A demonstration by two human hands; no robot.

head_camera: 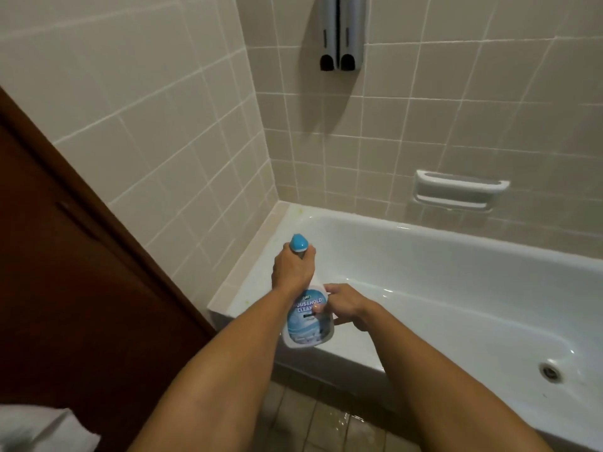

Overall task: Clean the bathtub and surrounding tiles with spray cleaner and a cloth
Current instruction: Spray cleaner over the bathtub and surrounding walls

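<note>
My left hand (pixel 292 268) is wrapped round the neck of the spray bottle (pixel 308 316) just under its blue nozzle, my right hand (pixel 346 306) pinches the bottle's body to steady it over the bathtub (pixel 456 288) corner, probably aiming at the tiles (pixel 182 151)

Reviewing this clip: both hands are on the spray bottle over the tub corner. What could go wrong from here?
1. The left hand grips the neck under the blue spray head while the right hand holds the body of the spray bottle; if the head is twisted loose, cleaner may spill onto the bathtub ledge.
2. The floor tiles beside the tub look wet, so footing may slip.
3. Neither hand holds a cloth, so sprayed cleaner may run before wiping.
</note>
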